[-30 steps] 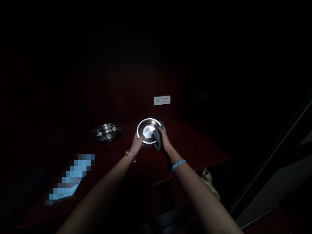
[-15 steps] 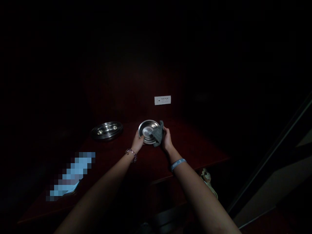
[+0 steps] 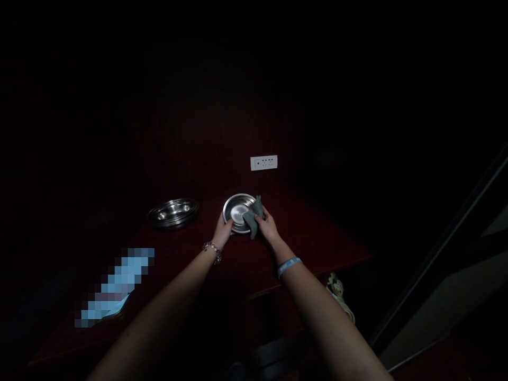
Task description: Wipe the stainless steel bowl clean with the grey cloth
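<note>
A round stainless steel bowl (image 3: 238, 213) is held up at the middle of the view, its inside tilted toward me. My left hand (image 3: 223, 231) grips its left rim, thumb over the edge. Over the bowl's right side lies a grey-green cloth (image 3: 251, 221), pinched in my right hand (image 3: 267, 225) with the thumb on top of it. The right fingers behind the cloth and rim are hidden. To the left, a stack of similar steel bowls (image 3: 173, 213) rests on the dark red table (image 3: 313, 227).
A white power socket (image 3: 264, 163) is on the dark wall behind the table. At the table's left front lies a bright, pixelated flat object (image 3: 119, 288). A pale patterned item (image 3: 336, 288) hangs below the right table edge. Much of the room is too dark to make out.
My right hand has shifted slightly left, its thumb now on the cloth over the bowl's rim. The cloth has changed its folds. My left hand still holds the bowl.
</note>
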`<action>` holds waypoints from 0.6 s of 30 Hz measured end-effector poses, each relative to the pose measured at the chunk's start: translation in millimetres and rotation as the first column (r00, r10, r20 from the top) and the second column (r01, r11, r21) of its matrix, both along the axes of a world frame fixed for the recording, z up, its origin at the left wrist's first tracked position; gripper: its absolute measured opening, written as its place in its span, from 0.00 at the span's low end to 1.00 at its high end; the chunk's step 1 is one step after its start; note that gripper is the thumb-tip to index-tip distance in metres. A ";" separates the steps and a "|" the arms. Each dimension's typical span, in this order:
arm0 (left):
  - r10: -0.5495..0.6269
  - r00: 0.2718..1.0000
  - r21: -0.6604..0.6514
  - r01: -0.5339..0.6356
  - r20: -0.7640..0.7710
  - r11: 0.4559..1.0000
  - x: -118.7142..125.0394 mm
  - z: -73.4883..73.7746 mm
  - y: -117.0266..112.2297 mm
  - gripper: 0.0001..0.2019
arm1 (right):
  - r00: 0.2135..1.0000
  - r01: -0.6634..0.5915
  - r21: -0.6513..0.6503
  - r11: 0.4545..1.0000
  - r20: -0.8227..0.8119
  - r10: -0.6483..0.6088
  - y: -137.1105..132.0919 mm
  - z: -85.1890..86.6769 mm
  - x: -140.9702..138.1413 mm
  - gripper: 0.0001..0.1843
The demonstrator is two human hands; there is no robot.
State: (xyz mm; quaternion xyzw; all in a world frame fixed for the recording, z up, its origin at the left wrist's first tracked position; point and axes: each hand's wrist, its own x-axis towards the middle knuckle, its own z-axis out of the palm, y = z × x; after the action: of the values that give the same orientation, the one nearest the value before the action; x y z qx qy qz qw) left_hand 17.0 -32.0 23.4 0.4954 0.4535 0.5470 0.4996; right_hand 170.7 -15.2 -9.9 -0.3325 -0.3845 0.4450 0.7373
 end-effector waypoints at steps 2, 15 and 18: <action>0.002 1.000 0.005 -0.002 -0.003 1.000 -0.7 -2.0 2.7 0.25 | 0.999 0.004 -0.032 0.999 0.048 -0.002 -0.6 -0.2 1.2 0.17; -0.007 0.999 0.186 0.014 -0.037 0.982 -2.3 -9.4 14.3 0.22 | 0.991 0.074 -0.024 0.997 0.112 -0.071 -6.1 -0.9 -4.1 0.14; -0.019 1.000 0.143 0.019 -0.004 0.990 -1.0 -6.0 10.2 0.21 | 0.983 0.083 -0.031 0.996 0.169 -0.076 -6.7 -1.5 -3.0 0.16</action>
State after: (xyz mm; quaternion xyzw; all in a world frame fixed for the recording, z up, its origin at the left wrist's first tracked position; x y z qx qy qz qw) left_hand 15.9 -21.8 17.5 0.5350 0.4093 0.5725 0.4674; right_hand 167.7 -21.9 -11.4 -0.3977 -0.4231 0.3929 0.7131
